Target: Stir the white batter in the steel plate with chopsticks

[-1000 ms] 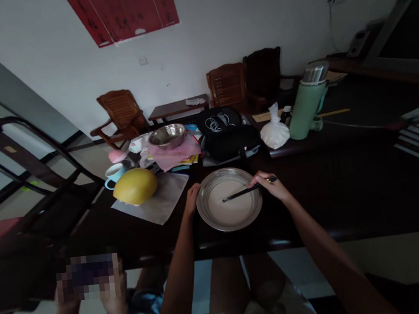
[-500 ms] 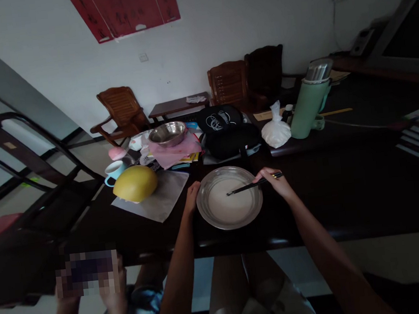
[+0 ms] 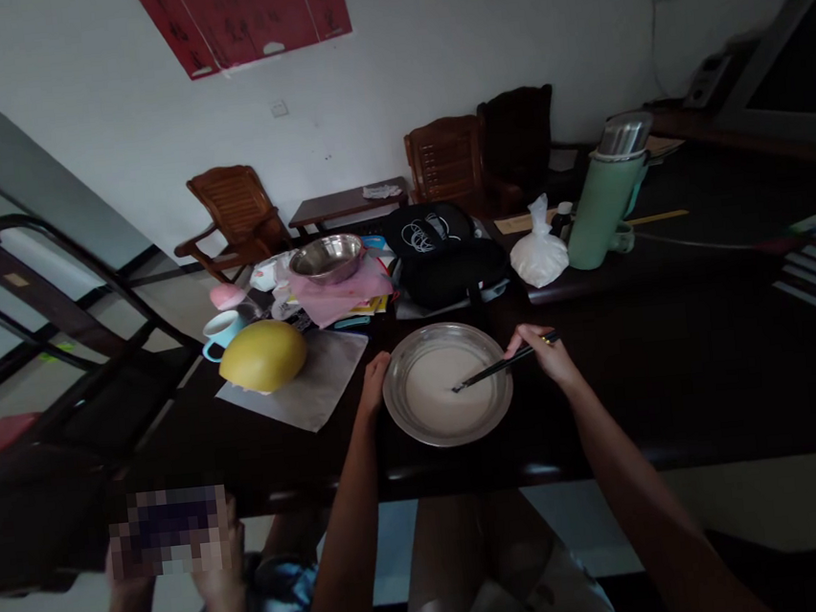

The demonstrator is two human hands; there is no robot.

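Note:
A wide metal bowl (image 3: 452,436) rests on the dark table in front of me, with a milky white liquid (image 3: 431,395) inside. My left hand (image 3: 375,382) is closed on the bowl's left rim. Above the right rim, my right hand (image 3: 543,351) grips dark chopsticks (image 3: 493,369), which slant down to the left with their tips in the liquid. Behind the bowl to the right stands a knotted plastic bag of white powder (image 3: 539,257), apart from both hands.
To the left, a yellow pomelo-like fruit (image 3: 264,356) sits on a clear plastic sheet (image 3: 319,391) beside a blue mug (image 3: 223,331). A green thermos (image 3: 602,210) and a black case (image 3: 448,268) stand behind. Another person's hands (image 3: 216,555) hold a blurred-out object at lower left.
My right hand and the chopsticks have shifted slightly to the right, the tips moving through the liquid. My left hand stays on the bowl's rim.

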